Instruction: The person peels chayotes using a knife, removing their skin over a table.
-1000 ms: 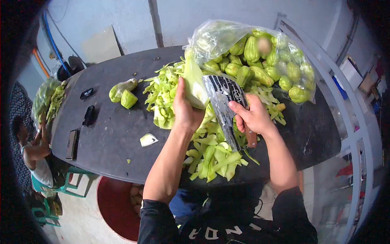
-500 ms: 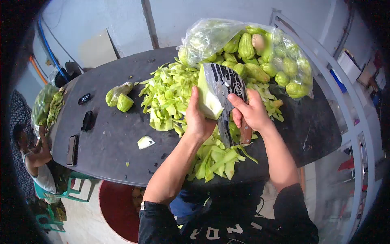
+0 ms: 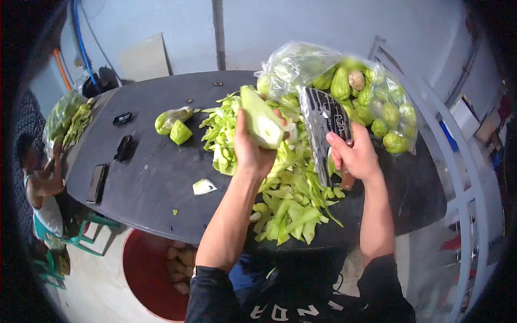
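A peeled, pale green chayote [image 3: 262, 119] rests in my left hand [image 3: 253, 148], fingers wrapped round it, its cut face turned up. My right hand [image 3: 354, 153] grips a cleaver [image 3: 325, 126] by its brown wooden handle. The broad dark blade, streaked with wet marks, points up and away, apart from the chayote. Below both hands spreads a heap of green peelings [image 3: 288, 207], reaching up behind my left hand. Beyond the cleaver lies a clear plastic bag [image 3: 301, 59] full of whole chayotes [image 3: 390, 113].
On the dark table [image 3: 156, 199] lie a cut-off piece [image 3: 204, 187], two chayote pieces [image 3: 180, 132] and several black objects [image 3: 97, 184]. A red tub [image 3: 145, 274] holding pale pieces stands below. Another person [image 3: 43, 188] sits at far left. A grey railing [image 3: 458, 177] runs along the right.
The cleaver has come away from the chayote and moved right. My left hand has drawn left with the chayote, and a gap shows between them. The whole view has shifted slightly.
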The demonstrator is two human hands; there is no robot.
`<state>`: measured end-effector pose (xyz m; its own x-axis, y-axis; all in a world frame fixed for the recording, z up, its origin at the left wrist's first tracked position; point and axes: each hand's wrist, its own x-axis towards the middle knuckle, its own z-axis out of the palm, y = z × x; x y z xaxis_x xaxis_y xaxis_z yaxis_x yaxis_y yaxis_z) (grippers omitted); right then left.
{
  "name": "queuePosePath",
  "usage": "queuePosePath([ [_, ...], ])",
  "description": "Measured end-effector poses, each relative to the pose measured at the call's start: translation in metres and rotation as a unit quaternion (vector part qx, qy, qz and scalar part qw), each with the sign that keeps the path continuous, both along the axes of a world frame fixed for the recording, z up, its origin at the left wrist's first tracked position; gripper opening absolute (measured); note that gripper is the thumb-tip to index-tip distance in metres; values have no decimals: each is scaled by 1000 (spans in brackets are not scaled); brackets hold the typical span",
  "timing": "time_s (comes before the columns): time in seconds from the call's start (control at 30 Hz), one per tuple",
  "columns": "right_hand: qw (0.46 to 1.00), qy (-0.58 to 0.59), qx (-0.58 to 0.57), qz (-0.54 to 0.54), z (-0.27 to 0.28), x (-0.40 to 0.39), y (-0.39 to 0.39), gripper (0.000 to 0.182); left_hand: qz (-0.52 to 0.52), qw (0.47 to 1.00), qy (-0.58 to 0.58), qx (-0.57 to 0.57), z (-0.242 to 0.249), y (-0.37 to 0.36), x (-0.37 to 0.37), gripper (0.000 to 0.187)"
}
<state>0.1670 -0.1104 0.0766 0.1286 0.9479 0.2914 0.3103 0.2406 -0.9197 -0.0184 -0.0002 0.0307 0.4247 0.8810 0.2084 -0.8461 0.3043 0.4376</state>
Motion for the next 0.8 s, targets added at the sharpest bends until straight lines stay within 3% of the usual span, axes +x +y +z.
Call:
queuePosePath([
  [0.03,1000,-5,0,8,-1,-10,1,17,35,999,-28,27,-2,7,-5,54],
  [0.1,954,-260,119,-87,-1,-42,2,10,121,991,-55,-2,2,9,-7,56],
  [0.13,912,-361,184,-66,-1,-57,3,7,127,990,-54,-3,1,10,-9,56],
  [0.2,876,-411,248,-36,-27,-80,12,10,244,969,-40,23,-5,13,-12,57],
  [0.23,859,-446,251,-30,-31,-92,11,12,246,968,-38,24,-10,19,-15,57],
  [0.33,856,-464,228,-31,-34,-115,5,17,204,947,-222,113,-27,35,-23,58],
  [0.47,840,-492,226,-32,-38,-123,8,17,272,936,-180,130,-25,38,-32,59],
  [0.8,821,-512,250,-48,-41,-116,12,15,260,940,-129,177,-16,16,-18,62],
])
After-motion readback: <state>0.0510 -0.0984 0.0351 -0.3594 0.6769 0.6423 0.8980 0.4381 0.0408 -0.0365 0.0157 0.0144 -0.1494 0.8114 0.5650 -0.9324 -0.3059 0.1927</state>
